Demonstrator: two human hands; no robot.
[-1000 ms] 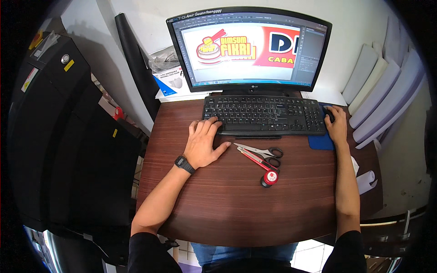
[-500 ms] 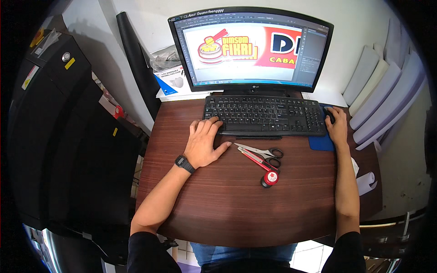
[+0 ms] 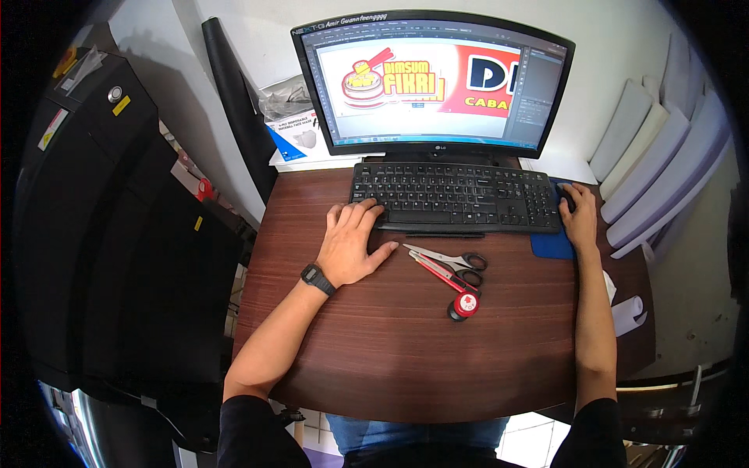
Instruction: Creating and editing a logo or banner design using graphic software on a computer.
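Observation:
My left hand (image 3: 349, 246) rests on the desk with its fingers stretched out and thumb apart, its fingertips at the lower left corner of the black keyboard (image 3: 452, 195). On the right, my right hand (image 3: 580, 218) is wrapped over a black computer mouse (image 3: 566, 199), which lies on a blue mouse pad (image 3: 551, 246). Behind the keyboard stands a monitor (image 3: 437, 132) showing a colourful food banner in an editing program. Just right of my left thumb lie scissors (image 3: 449, 260) with black handles, a red utility knife (image 3: 441, 273) and a small round red-and-black stamp (image 3: 465, 305).
A face mask box (image 3: 296, 139) stands left of the monitor, beside a leaning black roll (image 3: 234, 101). Several pale rolls (image 3: 663, 160) lean at the right wall. A large black machine (image 3: 117, 234) borders the brown desk (image 3: 406, 351) on the left.
On the screen, small marks now show near the food logo. Both hands keep their places; the whole view has shifted very slightly.

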